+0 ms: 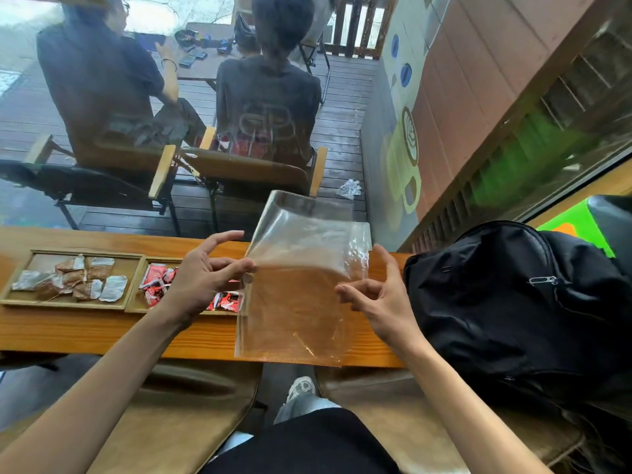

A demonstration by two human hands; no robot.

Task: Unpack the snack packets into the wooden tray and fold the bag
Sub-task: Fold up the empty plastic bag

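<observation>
A clear, empty plastic bag (301, 289) hangs upright over the wooden counter (102, 333). My left hand (205, 271) pinches its left edge between thumb and fingers. My right hand (376, 295) pinches its right edge at about the same height. The bag's top flops forward in a loose fold. To the left lies the wooden tray (135, 278) with two compartments: brown and silver snack packets (75, 278) in the left one, red packets (157, 282) in the right one, partly hidden behind my left hand.
A black backpack (513, 302) sits on the counter at the right, close to my right hand. Behind a glass pane, two people sit on chairs with their backs to me. Padded stool seats (191, 405) stand below the counter's near edge.
</observation>
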